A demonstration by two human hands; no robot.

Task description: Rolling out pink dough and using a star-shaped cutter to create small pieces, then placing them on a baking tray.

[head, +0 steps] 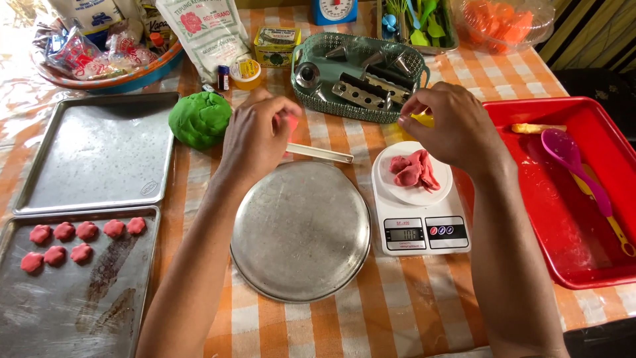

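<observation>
left hand (pixel 255 136) pinching pink dough (pixel 291 124), right hand (pixel 450 126) curled

Round pan (pixel 301 232) sits between baking trays (pixel 99 152) and scale (pixel 419 219).

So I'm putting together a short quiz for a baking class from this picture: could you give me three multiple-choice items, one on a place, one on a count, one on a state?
1. Where does the green dough ball lie?
A. on the checked cloth, between the empty baking tray and the left hand
B. in the red tray
C. on the scale

2. How many pink dough pieces sit on the lower baking tray?
A. three
B. eight
C. twelve

3. What is the state of the round metal pan?
A. empty
B. full of pink dough
C. covered by a lid

Answers:
1 A: the ball rests on the cloth beside the empty baking tray, close by the left hand.
2 B: five in the upper row, three in the lower.
3 A: only bare metal shows in it.
</observation>
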